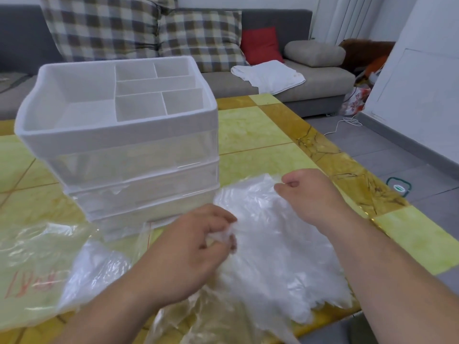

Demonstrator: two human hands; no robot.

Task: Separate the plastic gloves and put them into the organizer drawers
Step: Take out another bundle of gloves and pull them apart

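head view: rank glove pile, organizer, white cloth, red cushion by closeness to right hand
1. glove pile: pinched by the right hand.
2. organizer: on the table, to its left.
3. white cloth: on the sofa seat.
4. red cushion: behind the cloth.

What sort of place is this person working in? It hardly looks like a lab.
Most likely a home living room: a grey sofa with checked cushions and a red pillow stands behind the tiled table holding the drawer organizer and plastic gloves.
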